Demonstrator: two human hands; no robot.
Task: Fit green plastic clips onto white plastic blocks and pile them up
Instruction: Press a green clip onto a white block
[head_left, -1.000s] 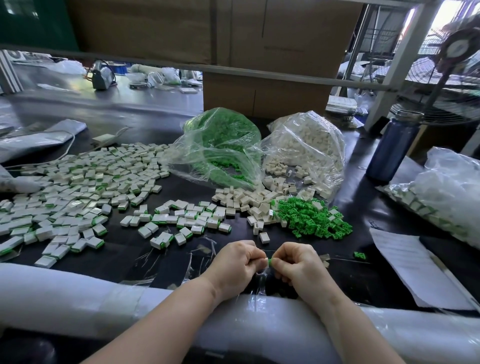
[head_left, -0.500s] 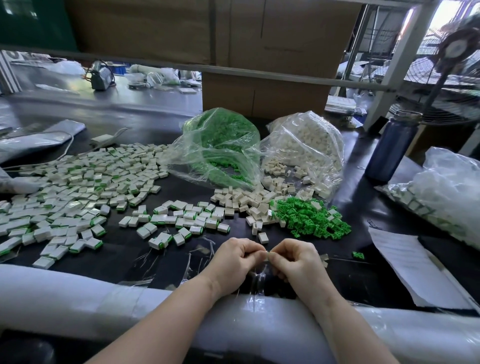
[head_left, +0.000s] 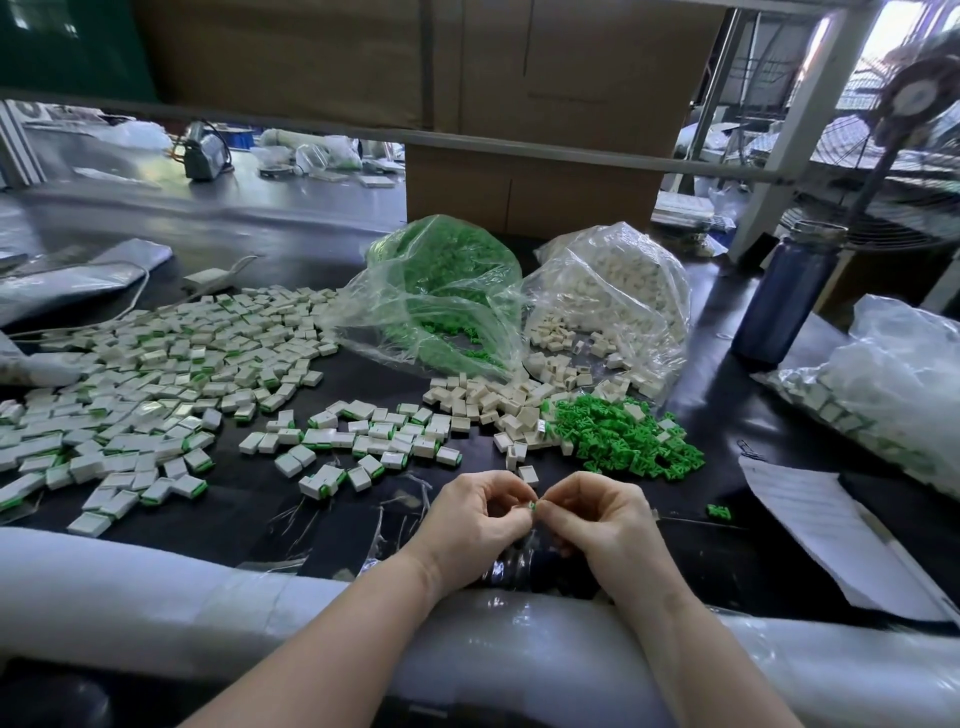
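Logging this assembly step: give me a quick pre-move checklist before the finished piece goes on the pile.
1. Left hand pinches the piece: ok.
2. Right hand pinches the green clip: ok.
3. Clip fully seated in its white block: cannot tell, fingers hide it.
4. Finished pile in view on the left: ok.
5. Loose green clips on hand for the next one: ok.
6. Loose white blocks on hand: ok.

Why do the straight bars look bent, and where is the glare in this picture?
Head view: the wide-angle lens bows the metal rail and the white padded edge; window light at top right washes out around the fan; glare streaks the clear bags; the hands stay reasonably sharp.
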